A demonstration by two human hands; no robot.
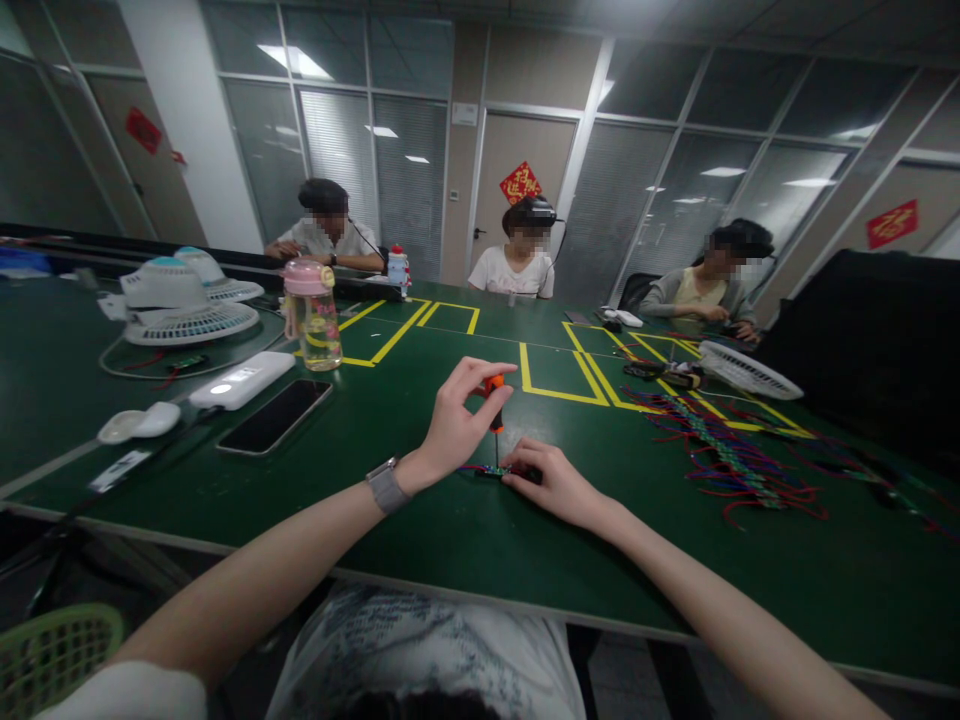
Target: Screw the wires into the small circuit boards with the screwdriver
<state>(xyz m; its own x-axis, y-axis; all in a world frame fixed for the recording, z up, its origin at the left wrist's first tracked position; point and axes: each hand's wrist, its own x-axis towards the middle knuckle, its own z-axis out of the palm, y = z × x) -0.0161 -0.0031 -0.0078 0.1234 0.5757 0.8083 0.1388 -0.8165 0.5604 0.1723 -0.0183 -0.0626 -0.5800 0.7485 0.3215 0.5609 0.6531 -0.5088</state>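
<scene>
My left hand (456, 420) grips a small orange-handled screwdriver (495, 400), held upright with its tip down on a small circuit board (491, 470) lying on the green table (465, 540). My right hand (551, 482) presses down on the right end of that board and pins it to the table. Thin red and blue wires lead out from the board on its left side. A grey watch sits on my left wrist.
A pile of red, blue and green wired parts (731, 455) lies to the right. To the left are a black phone (275, 416), a white power bank (241, 380), a pink-lidded bottle (311, 315) and small fans (187, 300). Three people sit across the table.
</scene>
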